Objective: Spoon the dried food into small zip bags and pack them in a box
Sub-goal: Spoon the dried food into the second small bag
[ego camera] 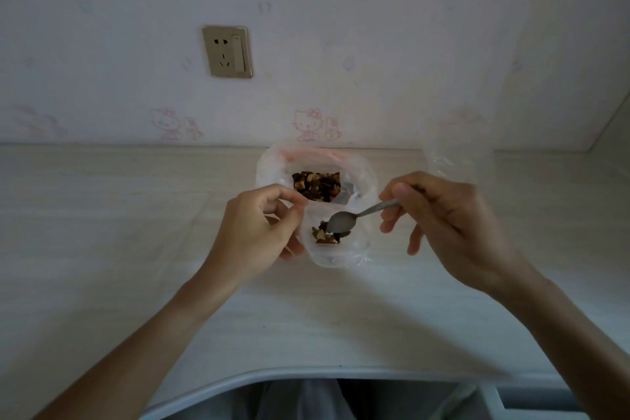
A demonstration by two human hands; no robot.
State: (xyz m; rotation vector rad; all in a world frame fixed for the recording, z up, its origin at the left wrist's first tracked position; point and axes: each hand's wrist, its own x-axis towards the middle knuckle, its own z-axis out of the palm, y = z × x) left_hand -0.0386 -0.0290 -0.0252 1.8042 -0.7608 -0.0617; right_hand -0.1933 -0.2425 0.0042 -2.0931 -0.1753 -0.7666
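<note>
A large clear plastic bag (361, 177) stands open at the middle of the desk with dark dried food (317, 186) inside. In front of it my left hand (255, 232) pinches the rim of a small clear zip bag (335, 254) and holds it open; a little dried food (324, 235) lies inside. My right hand (439, 215) grips the handle of a metal spoon (344, 220), whose bowl is turned down over the small bag's mouth. No box is in view.
The pale wooden desk (136, 249) runs to a wall with a socket (227, 52). Another clear plastic bag (456, 153) stands at the back right, behind my right hand. The desk's curved front edge (272, 375) is close to me.
</note>
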